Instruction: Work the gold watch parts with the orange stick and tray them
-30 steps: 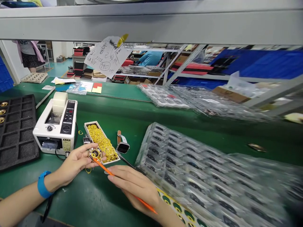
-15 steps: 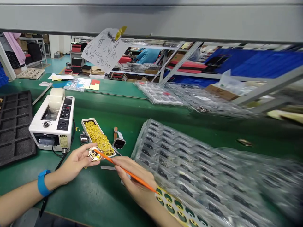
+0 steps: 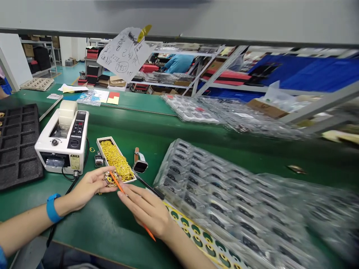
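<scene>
My left hand (image 3: 89, 186) pinches a small round part (image 3: 107, 178) with a gold rim by its edge, between thumb and fingers. My right hand (image 3: 148, 210) grips a thin orange stick (image 3: 149, 232); its tip rests on or just over the face of the round part. Just behind the part lies a narrow white box (image 3: 100, 146) full of yellow rings (image 3: 113, 155). A smartwatch (image 3: 140, 166) lies right of that box. Beyond my right hand, a black-handled tool (image 3: 151, 188) lies by a sheet of green and yellow stickers (image 3: 196, 239).
A white tape dispenser (image 3: 63, 145) stands at left, beside a black compartment tray (image 3: 19, 149). A small metal counter (image 3: 99, 160) sits next to the box. Clear plastic trays (image 3: 213, 190) cover the right side. A handwritten paper (image 3: 123, 56) hangs from the shelf beam (image 3: 179, 18).
My right hand has turned and shifted left, so the orange stick now stands steeper over the round part. More of the sticker sheet and the black-handled tool show. The view has shifted slightly.
</scene>
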`<action>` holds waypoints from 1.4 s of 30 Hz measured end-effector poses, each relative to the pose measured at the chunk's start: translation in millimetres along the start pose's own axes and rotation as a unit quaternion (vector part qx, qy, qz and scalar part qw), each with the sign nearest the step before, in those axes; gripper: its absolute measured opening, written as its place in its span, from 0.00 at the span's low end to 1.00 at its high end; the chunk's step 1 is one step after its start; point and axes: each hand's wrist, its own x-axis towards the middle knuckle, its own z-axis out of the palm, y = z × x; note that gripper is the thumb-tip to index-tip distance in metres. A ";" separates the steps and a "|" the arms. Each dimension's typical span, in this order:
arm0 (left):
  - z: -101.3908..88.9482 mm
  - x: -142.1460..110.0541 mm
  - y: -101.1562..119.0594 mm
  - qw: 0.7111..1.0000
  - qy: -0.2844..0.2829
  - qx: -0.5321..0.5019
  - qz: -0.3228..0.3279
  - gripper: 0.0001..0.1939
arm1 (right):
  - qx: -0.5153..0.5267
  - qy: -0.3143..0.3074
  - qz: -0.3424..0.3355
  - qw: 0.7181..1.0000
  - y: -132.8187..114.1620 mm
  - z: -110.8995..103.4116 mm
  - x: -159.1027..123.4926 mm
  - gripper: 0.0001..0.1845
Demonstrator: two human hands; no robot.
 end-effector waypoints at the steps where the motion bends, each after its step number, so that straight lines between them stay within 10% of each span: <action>1: -0.2 0.3 0.6 1.000 0.005 0.002 -0.002 0.22 | 0.002 0.006 0.008 1.000 0.0 -0.5 -0.1 0.17; 13: -0.3 -1.6 8.3 0.997 0.017 0.070 -0.018 0.22 | 0.218 0.240 0.376 0.868 0.3 -1.7 2.5 0.09; 20: -1.4 -1.7 7.0 0.995 0.002 0.100 -0.012 0.23 | 0.263 0.249 0.418 0.833 3.5 2.0 2.7 0.11; 42: 3.0 2.4 10.4 0.988 0.050 0.142 -0.020 0.15 | 0.260 0.222 0.403 0.849 -0.3 3.9 1.8 0.14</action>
